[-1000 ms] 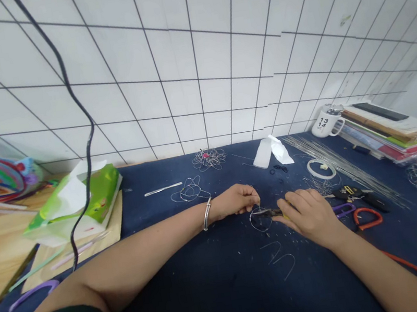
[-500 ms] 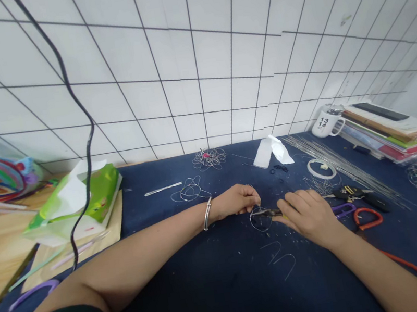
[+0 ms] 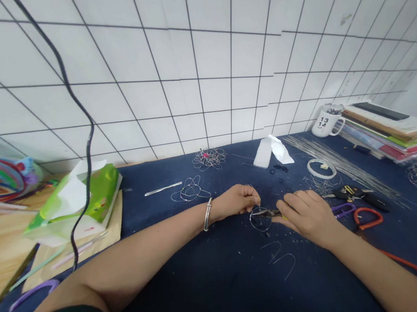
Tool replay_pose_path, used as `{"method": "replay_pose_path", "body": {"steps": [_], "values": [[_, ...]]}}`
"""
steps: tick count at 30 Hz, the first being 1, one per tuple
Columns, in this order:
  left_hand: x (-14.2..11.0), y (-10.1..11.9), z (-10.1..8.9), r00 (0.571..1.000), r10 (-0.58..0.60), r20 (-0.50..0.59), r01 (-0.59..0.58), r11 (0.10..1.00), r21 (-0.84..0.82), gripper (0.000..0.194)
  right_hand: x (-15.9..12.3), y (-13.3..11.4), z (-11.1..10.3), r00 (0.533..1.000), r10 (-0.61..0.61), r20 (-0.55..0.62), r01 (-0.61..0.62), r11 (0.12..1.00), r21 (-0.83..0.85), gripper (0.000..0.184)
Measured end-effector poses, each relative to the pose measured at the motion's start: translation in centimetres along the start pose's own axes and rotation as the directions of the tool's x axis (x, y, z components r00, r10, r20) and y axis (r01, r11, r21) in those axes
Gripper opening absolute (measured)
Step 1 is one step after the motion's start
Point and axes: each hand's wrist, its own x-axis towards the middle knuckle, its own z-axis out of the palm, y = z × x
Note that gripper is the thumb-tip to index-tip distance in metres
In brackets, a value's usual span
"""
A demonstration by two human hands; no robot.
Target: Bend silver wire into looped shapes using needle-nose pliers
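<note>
My left hand (image 3: 239, 199) rests on the dark blue cloth (image 3: 213, 287) with its fingers pinched on a small wire loop (image 3: 260, 219). A silver bangle (image 3: 206, 214) sits on that wrist. My right hand (image 3: 308, 214) is closed round a pair of pliers (image 3: 271, 213) with a yellow handle. The dark jaws of the pliers meet the wire loop just right of my left fingertips. Bent wire pieces (image 3: 279, 259) lie on the cloth in front of my hands.
Straight wires (image 3: 336, 162), a tape ring (image 3: 321, 168), hand tools (image 3: 357, 193) with red and purple handles, a mug (image 3: 325, 121) and stacked books (image 3: 390, 130) lie to the right. Finished wire shapes (image 3: 209, 158) sit at the back; a green pack (image 3: 80, 197) and hanging black cable (image 3: 83, 144) are left.
My right hand has crept slightly to the left with the pliers. My left hand and the wire loop stay where they were.
</note>
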Motion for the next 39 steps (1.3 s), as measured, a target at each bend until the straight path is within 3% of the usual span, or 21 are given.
{"method": "replay_pose_path", "body": {"steps": [23,30,34,39], "values": [[-0.1,0.2,0.0,1.0,0.003,0.016,-0.004,0.998,0.058,0.029,0.3,-0.1,-0.4,1.0,0.014,0.01,-0.014,1.0,0.026,0.024],[-0.4,0.2,0.3,0.989,0.131,-0.068,-0.115,0.972,0.204,0.026,0.3,-0.4,-0.4,0.998,0.046,0.045,-0.05,0.995,0.085,0.026],[-0.7,0.5,0.5,0.95,0.283,-0.131,-0.211,0.893,0.398,0.022,0.0,-0.5,0.1,0.994,0.056,0.093,-0.068,0.99,0.122,0.029],[-1.0,0.6,0.8,0.904,0.412,-0.118,-0.281,0.777,0.563,0.021,-0.3,-0.7,0.4,0.985,0.088,0.148,-0.108,0.984,0.139,0.034]]}}
